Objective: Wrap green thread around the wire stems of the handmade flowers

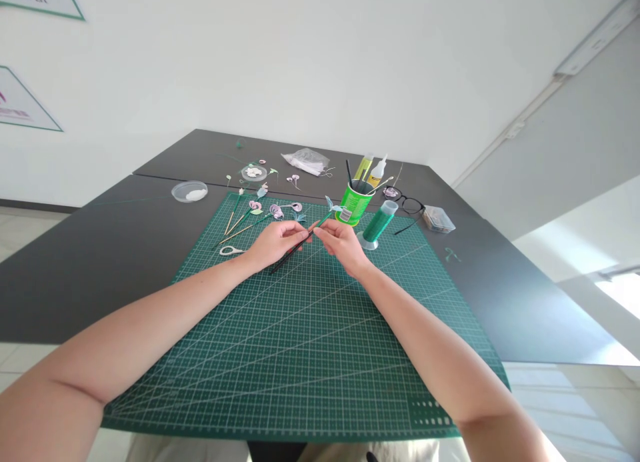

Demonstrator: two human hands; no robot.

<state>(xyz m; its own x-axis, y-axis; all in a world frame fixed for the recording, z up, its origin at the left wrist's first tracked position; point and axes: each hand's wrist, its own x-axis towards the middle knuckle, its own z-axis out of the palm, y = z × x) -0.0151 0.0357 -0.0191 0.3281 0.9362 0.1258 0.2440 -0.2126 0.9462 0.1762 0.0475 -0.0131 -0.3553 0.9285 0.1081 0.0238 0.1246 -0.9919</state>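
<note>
Over the cutting mat (320,355), both my hands meet at the middle. My left hand (281,243) is closed in a pinch on a slim black stick (286,260), perhaps a hairpin, which slants down toward me. Between the fingertips of my right hand (341,243) is a green-wrapped stem (323,221) with a pale blue flower (332,205) at its upper end. Stick and stem meet at my fingertips, where the join is partly hidden. White-handled scissors (231,251) lie left of my left hand, their blades mostly hidden.
Flower stems on sticks (240,230) lie at the mat's upper left. A green can (354,205) of tools and a spool of green thread (380,222) stand near my right hand. Beyond are glasses (413,205), a clear box (439,219), shallow dishes (190,192) and a plastic bag (306,161).
</note>
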